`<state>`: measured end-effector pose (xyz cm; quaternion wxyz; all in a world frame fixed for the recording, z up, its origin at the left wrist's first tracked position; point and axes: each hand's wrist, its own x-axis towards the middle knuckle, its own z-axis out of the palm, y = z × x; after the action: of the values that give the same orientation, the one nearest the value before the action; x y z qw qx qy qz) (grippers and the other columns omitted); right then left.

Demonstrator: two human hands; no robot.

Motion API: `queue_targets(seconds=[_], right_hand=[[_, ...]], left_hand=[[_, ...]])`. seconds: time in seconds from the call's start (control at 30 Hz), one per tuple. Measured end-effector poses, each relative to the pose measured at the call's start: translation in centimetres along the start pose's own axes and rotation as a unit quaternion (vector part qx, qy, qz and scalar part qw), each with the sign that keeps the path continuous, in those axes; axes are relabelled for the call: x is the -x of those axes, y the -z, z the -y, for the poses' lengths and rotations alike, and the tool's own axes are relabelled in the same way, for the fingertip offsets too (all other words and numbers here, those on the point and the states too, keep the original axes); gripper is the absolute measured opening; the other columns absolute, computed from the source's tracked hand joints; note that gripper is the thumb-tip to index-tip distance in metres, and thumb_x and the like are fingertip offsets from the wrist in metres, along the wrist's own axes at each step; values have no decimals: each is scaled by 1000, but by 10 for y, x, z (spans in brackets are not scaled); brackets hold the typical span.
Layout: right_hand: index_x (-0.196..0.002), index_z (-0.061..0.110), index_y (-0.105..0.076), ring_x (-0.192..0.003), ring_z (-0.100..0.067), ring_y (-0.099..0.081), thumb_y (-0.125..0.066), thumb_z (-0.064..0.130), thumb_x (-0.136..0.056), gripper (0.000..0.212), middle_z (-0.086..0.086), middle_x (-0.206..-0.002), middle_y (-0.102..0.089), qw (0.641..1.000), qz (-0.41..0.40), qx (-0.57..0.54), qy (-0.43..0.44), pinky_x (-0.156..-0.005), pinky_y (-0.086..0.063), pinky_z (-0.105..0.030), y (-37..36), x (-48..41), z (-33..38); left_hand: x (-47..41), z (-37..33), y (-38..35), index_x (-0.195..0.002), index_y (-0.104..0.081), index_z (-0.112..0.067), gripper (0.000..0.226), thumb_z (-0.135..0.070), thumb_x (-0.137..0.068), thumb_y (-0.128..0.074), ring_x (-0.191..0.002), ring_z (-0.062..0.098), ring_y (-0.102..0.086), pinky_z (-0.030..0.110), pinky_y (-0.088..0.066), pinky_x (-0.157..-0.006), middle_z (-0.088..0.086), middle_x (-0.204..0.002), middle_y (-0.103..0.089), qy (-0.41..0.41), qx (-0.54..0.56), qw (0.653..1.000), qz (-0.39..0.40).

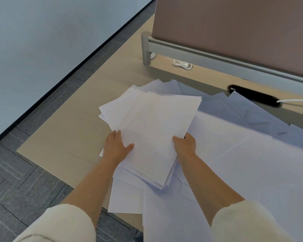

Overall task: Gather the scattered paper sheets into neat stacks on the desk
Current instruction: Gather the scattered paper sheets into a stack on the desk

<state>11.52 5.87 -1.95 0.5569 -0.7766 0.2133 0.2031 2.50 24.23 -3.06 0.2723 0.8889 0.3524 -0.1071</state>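
Observation:
A loose bundle of white paper sheets [152,126] is held over the light wooden desk [68,137], its edges fanned and uneven. My left hand [116,145] grips the bundle's left edge, thumb on top and fingers under. My right hand [184,142] grips the right edge the same way. More scattered white sheets [252,163] cover the desk to the right and below the bundle, overlapping each other; some hang past the near edge.
A brown partition panel [234,32] on a grey metal rail [199,55] bounds the desk's far side. A coiled white cable [182,64] lies by the rail post. A black cable slot [254,96] with a white cord sits at right. Grey carpet [24,180] lies left.

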Motion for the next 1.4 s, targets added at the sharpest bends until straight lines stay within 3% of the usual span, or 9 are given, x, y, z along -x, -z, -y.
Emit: queue_targets(seconds=[0.17,0.33,0.5,0.63,0.83,1.0,1.13,1.3,1.4], right_hand=[[-109,-3,-59,-80,-24,-55,-50,1,-87,25,-12,-92,-59,996,-27,-76,-45,-66,-44,-27,-5,2,6],[-89,4,-63,-91,-33,-64,-57,7,-81,10,-16,-104,-68,998,-13,-38,-47,-81,-53,-38,-7,2,13],[-108,-13,-58,-110,-41,-58,-58,10,-88,31,-26,-115,-62,995,4,-82,-49,-96,-48,-50,-3,4,16],[-93,-4,-64,-103,-37,-63,-60,16,-88,21,-18,-105,-68,997,-2,-63,-33,-95,-50,-48,-4,4,17],[-98,-4,-66,-94,-31,-63,-62,9,-87,17,-18,-107,-68,995,15,-95,-37,-92,-50,-41,-3,0,20],[-81,12,-61,-87,-25,-60,-63,10,-87,7,-5,-88,-62,992,37,-112,-43,-84,-51,-34,-4,-6,18],[-104,10,-60,-89,-22,-56,-55,17,-93,14,-8,-104,-63,995,55,-76,10,-77,-44,-30,-6,-10,13],[-148,18,-14,-125,-26,-46,-42,23,-99,57,-5,-145,-40,994,66,-66,48,-108,-37,-39,-10,-10,5],[-148,20,-19,-129,-23,-43,-38,27,-100,51,-3,-147,-39,988,101,-110,37,-112,-33,-41,-9,-10,5]], left_hand=[[2,4,-1,-150,-9,-11,88,-50,-87,-55,-147,26,-6,42,-11,-119,9,-158,-11,-8,-17,1000,-13],[2,10,1,-151,-6,-13,100,-55,-80,-62,-147,26,-4,42,-12,-119,10,-158,-8,-14,-29,999,2],[3,12,5,-151,-6,-12,110,-55,-73,-70,-146,28,-4,42,-14,-119,9,-158,-7,-23,-45,999,18],[5,14,7,-151,-3,-12,116,-51,-68,-75,-146,27,-3,41,-15,-118,8,-158,-6,-28,-51,998,32],[6,13,6,-150,-5,-11,118,-49,-66,-78,-145,28,-6,43,-17,-118,8,-157,-5,-25,-41,998,33],[7,12,7,-150,-7,-10,118,-49,-65,-79,-145,27,-5,44,-17,-118,7,-157,-4,-23,-41,998,39],[8,13,7,-150,-8,-9,118,-49,-64,-79,-145,26,-4,45,-17,-117,7,-157,-3,-22,-36,998,41],[6,14,6,-150,-6,-7,118,-53,-66,-76,-146,25,-1,45,-15,-118,4,-158,1,-36,-72,996,48],[7,16,7,-150,-1,-9,124,-58,-64,-75,-147,25,3,47,-13,-118,4,-159,4,-50,-99,992,59]])
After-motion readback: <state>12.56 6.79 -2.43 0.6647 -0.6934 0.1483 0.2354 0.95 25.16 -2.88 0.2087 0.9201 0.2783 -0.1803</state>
